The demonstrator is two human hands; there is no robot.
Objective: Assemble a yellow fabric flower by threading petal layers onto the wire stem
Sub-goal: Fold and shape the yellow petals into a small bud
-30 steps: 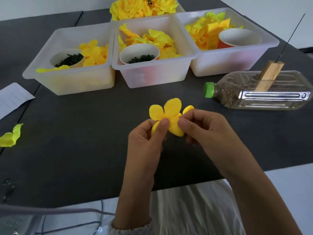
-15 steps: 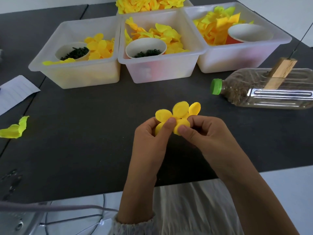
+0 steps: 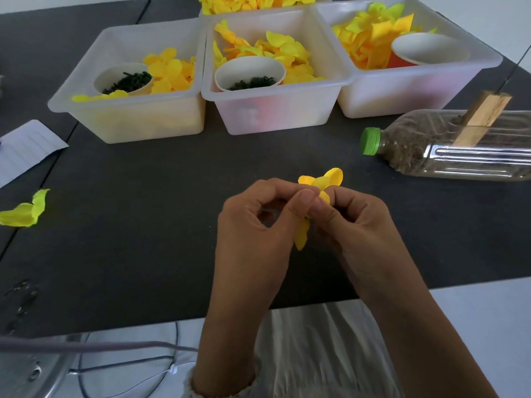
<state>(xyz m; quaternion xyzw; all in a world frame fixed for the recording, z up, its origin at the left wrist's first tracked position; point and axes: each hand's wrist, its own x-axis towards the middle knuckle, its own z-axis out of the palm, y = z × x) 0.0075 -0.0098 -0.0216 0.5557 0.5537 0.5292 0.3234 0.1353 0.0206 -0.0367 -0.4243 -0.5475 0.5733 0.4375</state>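
Between pinching fingers (image 3: 309, 200), crumpled yellow petals (image 3: 324, 182)

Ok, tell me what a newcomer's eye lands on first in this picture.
First, the yellow petal layer pinched between the left hand and right hand over the dark table. Behind it, three white bins heaped with yellow petals stand in a row. At right a plastic bottle with a green cap lies on its side, a wooden block holding a thin wire on it.
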